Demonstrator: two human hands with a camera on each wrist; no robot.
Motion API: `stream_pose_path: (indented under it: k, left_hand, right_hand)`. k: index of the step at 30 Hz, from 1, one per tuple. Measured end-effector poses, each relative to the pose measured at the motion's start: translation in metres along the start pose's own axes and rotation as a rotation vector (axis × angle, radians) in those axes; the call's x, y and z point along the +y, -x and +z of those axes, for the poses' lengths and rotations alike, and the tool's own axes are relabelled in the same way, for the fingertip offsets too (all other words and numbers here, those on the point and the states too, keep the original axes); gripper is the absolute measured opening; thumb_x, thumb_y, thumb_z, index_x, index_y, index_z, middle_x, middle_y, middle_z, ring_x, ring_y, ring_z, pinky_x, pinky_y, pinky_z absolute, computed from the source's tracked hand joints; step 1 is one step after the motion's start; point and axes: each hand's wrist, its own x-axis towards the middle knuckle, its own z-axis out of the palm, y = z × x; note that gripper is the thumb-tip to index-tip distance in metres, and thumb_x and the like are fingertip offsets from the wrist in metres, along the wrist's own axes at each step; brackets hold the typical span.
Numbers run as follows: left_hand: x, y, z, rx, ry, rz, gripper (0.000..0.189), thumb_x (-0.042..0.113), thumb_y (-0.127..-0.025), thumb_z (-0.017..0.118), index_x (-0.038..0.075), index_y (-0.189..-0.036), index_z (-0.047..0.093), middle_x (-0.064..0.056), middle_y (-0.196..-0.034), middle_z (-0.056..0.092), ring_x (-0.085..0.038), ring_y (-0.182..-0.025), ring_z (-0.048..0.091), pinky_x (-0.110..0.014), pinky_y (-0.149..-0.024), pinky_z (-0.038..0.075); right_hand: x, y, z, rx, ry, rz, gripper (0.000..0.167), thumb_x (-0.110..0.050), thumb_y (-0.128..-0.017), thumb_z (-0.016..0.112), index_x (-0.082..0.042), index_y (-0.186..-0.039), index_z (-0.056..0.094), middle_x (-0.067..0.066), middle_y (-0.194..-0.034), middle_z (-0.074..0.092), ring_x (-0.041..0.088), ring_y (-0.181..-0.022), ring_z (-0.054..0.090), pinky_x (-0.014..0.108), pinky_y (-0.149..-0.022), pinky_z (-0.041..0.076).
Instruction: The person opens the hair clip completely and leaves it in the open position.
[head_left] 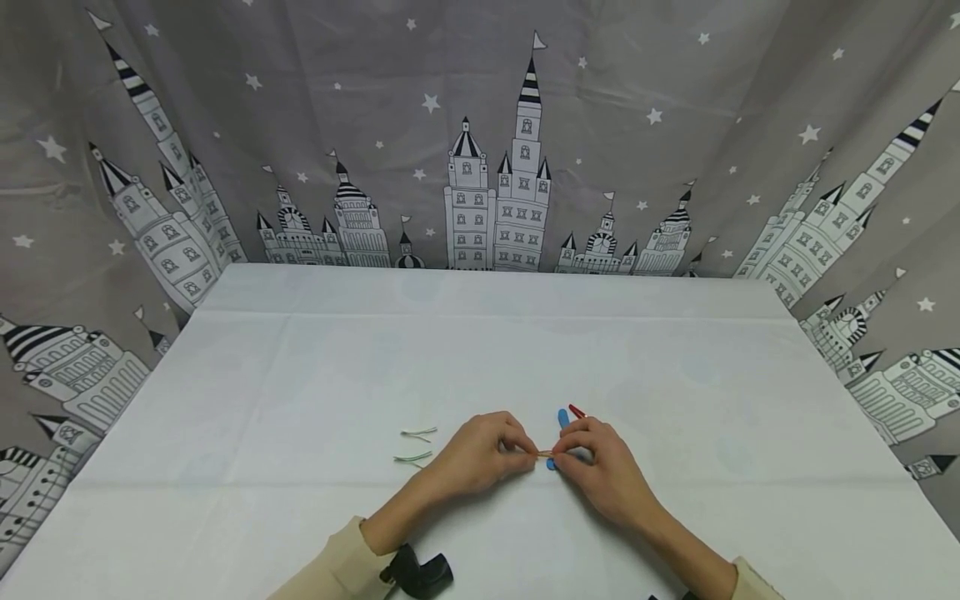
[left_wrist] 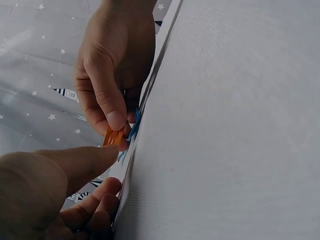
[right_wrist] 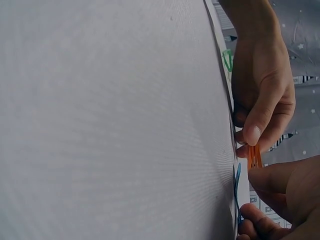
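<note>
My left hand (head_left: 480, 454) and right hand (head_left: 609, 475) meet low over the white table, thumbs and fingertips facing each other. Between them is a small, slim orange hair clip (left_wrist: 114, 136) with narrow slots along it. The left hand pinches one end and the right hand the other; in the right wrist view the orange clip (right_wrist: 255, 157) stretches across the short gap, its ends hidden by fingertips. A blue clip (head_left: 563, 417) lies just beyond the right fingers, partly covered by them. Next to it a red clip (head_left: 576, 411) pokes out. Another blue piece (head_left: 551, 464) shows below the fingertips.
Left of the hands, a pale cream clip (head_left: 417, 432) and a green clip (head_left: 412, 457) lie on the white-covered table (head_left: 300, 375). Behind and around the table hangs a grey curtain (head_left: 615, 75) printed with castles and stars.
</note>
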Motion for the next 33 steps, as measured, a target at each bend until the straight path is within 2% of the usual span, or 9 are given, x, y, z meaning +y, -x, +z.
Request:
stream_pose_path:
  k: [2,5,9,13,18,22,27,33]
  left_hand:
    - [0.0,0.0,0.0,0.012,0.01,-0.001,0.007,0.012,-0.086,0.076,0.014,-0.091,0.08,0.011,-0.089,0.064,-0.005,-0.075,0.055,-0.025,-0.065,0.045]
    - [0.0,0.0,0.0,0.028,0.029,-0.002,0.007,0.012,-0.087,0.075,0.014,-0.091,0.08,0.011,-0.088,0.065,-0.004,-0.072,0.055,-0.025,-0.064,0.045]
    - [0.0,-0.001,0.0,0.044,0.051,-0.006,0.007,0.012,-0.088,0.074,0.014,-0.092,0.079,0.011,-0.086,0.066,-0.005,-0.071,0.054,-0.025,-0.063,0.045]
    - [0.001,0.0,-0.001,0.053,0.068,-0.02,0.008,0.012,-0.088,0.074,0.016,-0.094,0.079,0.012,-0.085,0.065,-0.005,-0.069,0.055,-0.026,-0.062,0.046]
    - [0.004,0.001,-0.003,0.06,0.095,-0.035,0.008,0.013,-0.089,0.073,0.016,-0.094,0.078,0.011,-0.086,0.066,-0.006,-0.071,0.057,-0.027,-0.063,0.047]
    - [0.006,0.002,-0.004,0.068,0.101,-0.033,0.005,0.016,-0.089,0.074,0.016,-0.092,0.077,0.011,-0.087,0.066,-0.007,-0.073,0.059,-0.027,-0.064,0.048]
    - [0.008,0.006,-0.007,0.071,0.103,-0.024,0.004,0.017,-0.089,0.074,0.016,-0.091,0.077,0.011,-0.089,0.066,-0.006,-0.074,0.06,-0.027,-0.063,0.049]
    - [0.012,0.012,-0.017,0.068,0.084,0.012,0.004,0.014,-0.088,0.075,0.013,-0.092,0.077,0.01,-0.089,0.068,-0.006,-0.079,0.059,-0.026,-0.068,0.05]
  right_hand:
    - [0.0,0.0,0.0,-0.002,0.005,-0.009,0.014,-0.005,-0.083,0.076,-0.018,-0.083,0.073,-0.004,-0.101,0.063,0.019,-0.098,0.052,0.04,-0.086,0.043]
    - [0.0,0.0,0.0,0.004,0.006,-0.018,0.012,-0.005,-0.084,0.075,-0.016,-0.088,0.075,0.001,-0.108,0.061,0.026,-0.112,0.052,0.046,-0.093,0.042]
    - [-0.001,0.0,0.0,0.017,-0.007,-0.024,0.012,-0.005,-0.085,0.076,-0.014,-0.093,0.076,0.006,-0.115,0.059,0.034,-0.129,0.044,0.055,-0.1,0.038]
    - [-0.002,0.0,0.0,0.03,-0.023,-0.041,0.012,-0.005,-0.085,0.076,-0.016,-0.091,0.076,0.005,-0.114,0.06,0.033,-0.129,0.045,0.056,-0.099,0.039]
    - [-0.005,0.0,-0.001,0.047,-0.037,-0.042,0.014,-0.002,-0.085,0.075,-0.015,-0.088,0.075,0.002,-0.108,0.063,0.025,-0.117,0.053,0.049,-0.095,0.043]
    - [-0.01,0.0,-0.002,0.031,-0.072,-0.041,0.013,-0.002,-0.087,0.073,-0.015,-0.089,0.075,-0.005,-0.102,0.063,0.018,-0.1,0.056,0.039,-0.084,0.047]
    - [-0.016,0.0,-0.003,0.001,-0.131,-0.057,0.011,-0.003,-0.089,0.071,-0.014,-0.09,0.074,-0.008,-0.099,0.064,0.017,-0.092,0.059,0.036,-0.078,0.05]
    - [-0.023,-0.001,-0.002,-0.037,-0.173,-0.095,0.01,-0.003,-0.089,0.071,-0.013,-0.091,0.074,-0.008,-0.096,0.066,0.013,-0.088,0.06,0.036,-0.08,0.051]
